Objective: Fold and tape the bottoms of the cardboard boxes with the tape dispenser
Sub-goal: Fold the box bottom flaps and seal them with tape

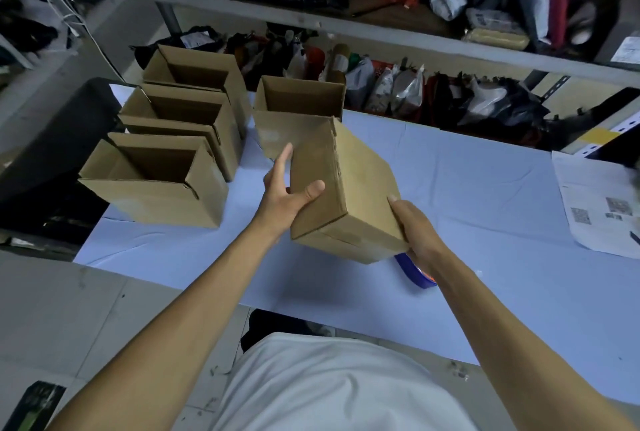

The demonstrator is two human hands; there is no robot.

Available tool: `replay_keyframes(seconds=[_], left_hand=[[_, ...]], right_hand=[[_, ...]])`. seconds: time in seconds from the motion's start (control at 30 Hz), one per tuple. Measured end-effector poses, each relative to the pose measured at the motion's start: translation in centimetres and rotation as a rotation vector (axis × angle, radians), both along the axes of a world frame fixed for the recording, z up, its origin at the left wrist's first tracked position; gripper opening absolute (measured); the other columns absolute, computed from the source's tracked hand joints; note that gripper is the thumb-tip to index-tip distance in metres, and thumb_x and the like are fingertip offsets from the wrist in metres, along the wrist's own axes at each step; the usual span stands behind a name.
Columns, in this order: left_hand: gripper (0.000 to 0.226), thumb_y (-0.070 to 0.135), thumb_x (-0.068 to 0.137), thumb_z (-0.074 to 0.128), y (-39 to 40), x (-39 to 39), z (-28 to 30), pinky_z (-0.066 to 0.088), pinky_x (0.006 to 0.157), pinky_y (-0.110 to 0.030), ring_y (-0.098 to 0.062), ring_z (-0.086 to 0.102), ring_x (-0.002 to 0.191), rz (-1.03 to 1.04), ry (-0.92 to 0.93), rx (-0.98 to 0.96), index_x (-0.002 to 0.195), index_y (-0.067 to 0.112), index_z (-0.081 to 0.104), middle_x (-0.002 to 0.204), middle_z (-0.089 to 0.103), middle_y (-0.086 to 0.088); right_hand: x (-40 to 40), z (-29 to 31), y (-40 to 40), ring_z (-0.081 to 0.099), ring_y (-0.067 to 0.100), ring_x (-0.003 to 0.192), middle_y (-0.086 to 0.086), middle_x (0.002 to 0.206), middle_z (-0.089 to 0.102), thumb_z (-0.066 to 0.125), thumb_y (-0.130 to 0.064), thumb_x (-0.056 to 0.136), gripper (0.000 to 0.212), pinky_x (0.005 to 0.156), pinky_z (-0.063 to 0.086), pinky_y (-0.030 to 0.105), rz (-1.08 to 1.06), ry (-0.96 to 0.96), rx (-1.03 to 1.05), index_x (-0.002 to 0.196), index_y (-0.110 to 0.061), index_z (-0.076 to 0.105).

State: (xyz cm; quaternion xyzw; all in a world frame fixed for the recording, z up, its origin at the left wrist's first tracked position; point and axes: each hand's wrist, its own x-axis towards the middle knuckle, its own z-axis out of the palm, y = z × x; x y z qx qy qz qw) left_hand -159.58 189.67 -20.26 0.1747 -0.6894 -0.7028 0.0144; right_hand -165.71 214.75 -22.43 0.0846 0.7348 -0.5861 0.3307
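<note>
I hold a brown cardboard box (349, 188) tilted above the blue table (485, 188). My left hand (287, 195) grips its left side, thumb on the near face and fingers stretched along the far side. My right hand (415, 233) holds the lower right corner, fingers under the box. A blue tape dispenser (414, 273) lies on the table just below my right wrist, partly hidden. Three open boxes stand at the left: near (152, 198), middle (180, 119) and far (194, 74). A fourth open box (298, 108) stands behind the held one.
Printed papers (599, 209) lie at the table's right edge. Shelves behind the table (346, 25) are packed with bags and parcels. A dark object (52, 139) stands left of the table. The floor (69, 309) lies at lower left.
</note>
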Motion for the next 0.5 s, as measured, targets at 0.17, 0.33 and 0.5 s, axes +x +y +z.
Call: replay_keyframes(seconds=[0.17,0.33,0.5], left_hand=[[0.086,0.051,0.066,0.081,0.6,-0.3,0.5,0.055,0.09,-0.037,-0.024,0.064,0.114,0.041,-0.027,0.17,0.139,0.022,0.046,0.124,0.066,-0.002],[0.046,0.031,0.088,0.07,1.5,-0.4,0.9,0.056,0.088,-0.038,-0.024,0.065,0.113,0.029,0.031,0.271,0.131,0.024,0.056,0.12,0.069,0.001],[0.062,0.042,0.094,0.057,3.7,-0.7,1.7,0.054,0.095,-0.036,-0.014,0.058,0.122,-0.071,0.01,0.201,0.149,0.041,0.029,0.136,0.058,0.01]], right_hand=[[0.9,2.4,-2.0,0.046,-0.003,0.125,-0.029,0.143,0.038,0.058,-0.081,0.073,0.087,0.101,0.039,0.028,0.157,0.139,-0.007,0.147,-0.057,0.018],[0.1,4.4,-3.4,0.05,-0.025,0.107,-0.051,0.121,0.048,0.056,-0.078,0.079,0.048,0.087,0.04,0.022,0.255,0.207,-0.135,0.122,-0.076,0.035],[-0.3,5.2,-4.4,0.064,0.005,0.112,-0.017,0.13,0.06,0.078,-0.062,0.07,0.071,0.077,0.057,0.025,0.239,0.254,-0.212,0.134,-0.047,0.05]])
